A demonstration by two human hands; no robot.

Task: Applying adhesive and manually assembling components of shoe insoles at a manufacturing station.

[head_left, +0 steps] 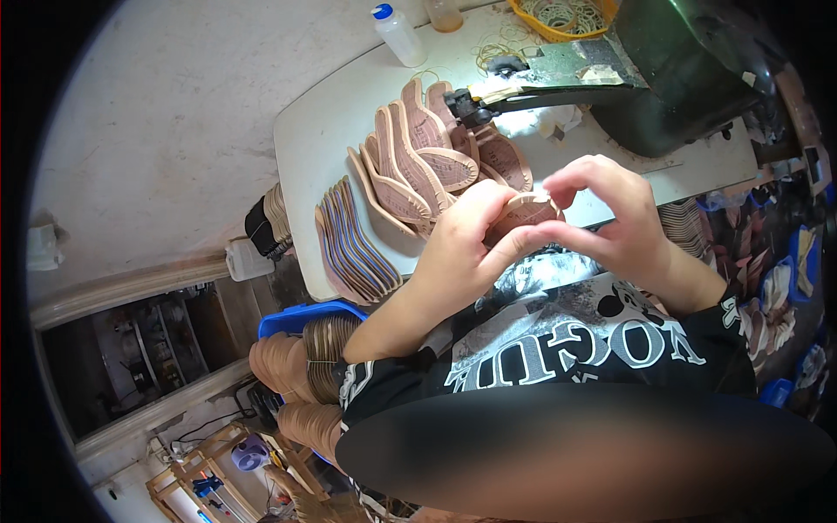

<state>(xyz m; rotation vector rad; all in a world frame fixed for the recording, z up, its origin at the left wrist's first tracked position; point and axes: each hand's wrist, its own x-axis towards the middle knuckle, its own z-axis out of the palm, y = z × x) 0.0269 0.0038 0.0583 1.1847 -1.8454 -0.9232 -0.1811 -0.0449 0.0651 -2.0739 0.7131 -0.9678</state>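
Brown leather-look insole piece (521, 212) sits pinched between both hands over the near edge of the white table (331, 113). Left hand (462, 248) grips it from below-left, fingers curled around it; right hand (610, 209) closes thumb and forefinger on its top right edge. Both hands narrow, clamped on the same piece.

Counts: roughly eight to ten brown insoles fanned out (418, 161) on the table just beyond the hands, overlapping, printed sides up. One tight stack of thin insoles on edge (353, 244) at the table's left edge, striped blue and tan; exact count not readable. Two bottles at the far edge: one clear plastic with blue cap (397, 33), one with amber liquid (445, 13), cut off by the frame.

Containers: yellow basket (558, 19) at top holds rubber bands; more bands lie loose beside it. Blue bin (301, 318) below the table's left holds bundled tan insoles (323, 353).

Dark green machine (689, 70) stands at right, arm reaching over the fan.
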